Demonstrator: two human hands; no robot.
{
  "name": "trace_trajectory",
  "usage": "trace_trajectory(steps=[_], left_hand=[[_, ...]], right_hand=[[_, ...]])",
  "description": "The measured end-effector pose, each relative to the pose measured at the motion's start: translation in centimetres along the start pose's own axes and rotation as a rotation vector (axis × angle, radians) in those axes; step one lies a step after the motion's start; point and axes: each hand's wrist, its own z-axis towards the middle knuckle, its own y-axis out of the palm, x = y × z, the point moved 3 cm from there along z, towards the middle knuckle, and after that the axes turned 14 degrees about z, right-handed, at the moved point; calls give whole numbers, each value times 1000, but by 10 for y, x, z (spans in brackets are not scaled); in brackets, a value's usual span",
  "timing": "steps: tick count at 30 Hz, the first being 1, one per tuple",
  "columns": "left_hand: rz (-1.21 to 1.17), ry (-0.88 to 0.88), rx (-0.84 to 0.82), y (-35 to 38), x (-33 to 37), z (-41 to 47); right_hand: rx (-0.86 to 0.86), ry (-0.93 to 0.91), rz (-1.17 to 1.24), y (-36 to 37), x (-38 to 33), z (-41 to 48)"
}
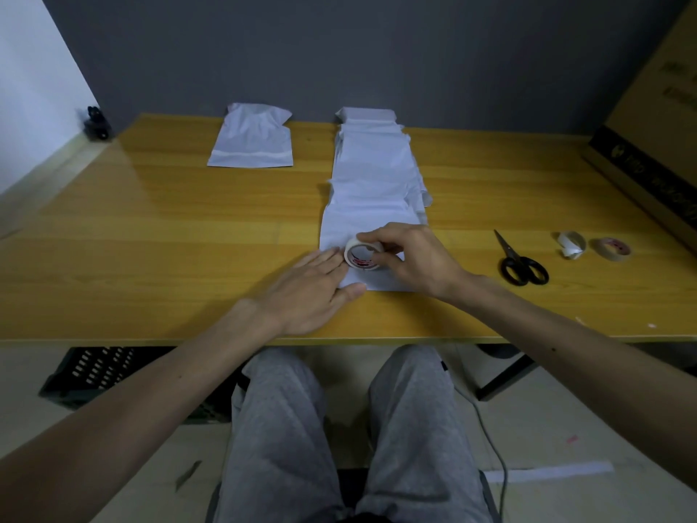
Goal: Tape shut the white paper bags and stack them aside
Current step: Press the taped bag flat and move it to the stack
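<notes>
Left hand (pixel 313 285): laid flat, fingers straight, pressed on the near left corner of the nearest white paper bag (pixel 335 232).
Right hand (pixel 415 258): fingers curled round a tape roll (pixel 362 255), held on edge upon the same bag, just beside the left fingertips.
Bag row (pixel 373 175): overlapping white bags are ranged away beyond both hands.
Separate bag (pixel 252 143): lies well beyond the left hand.
Scissors (pixel 522 264): laid on the worktop (pixel 151 228), right of the right hand.
Spare rolls (pixel 613 249): two are noted, further right.
</notes>
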Motion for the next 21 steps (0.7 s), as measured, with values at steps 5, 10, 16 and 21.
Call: trace_trajectory(steps=[5, 10, 16, 21], left_hand=[[-62, 9, -46, 10, -3, 0], [-67, 17, -109, 11, -4, 1], [-58, 18, -92, 11, -1, -1], [-61, 5, -100, 13, -3, -2]], right_hand=[[27, 33, 36, -1, 2, -1], [65, 47, 71, -3, 3, -2], [51, -13, 26, 1, 1, -3], [-28, -104, -48, -1, -2, -4]])
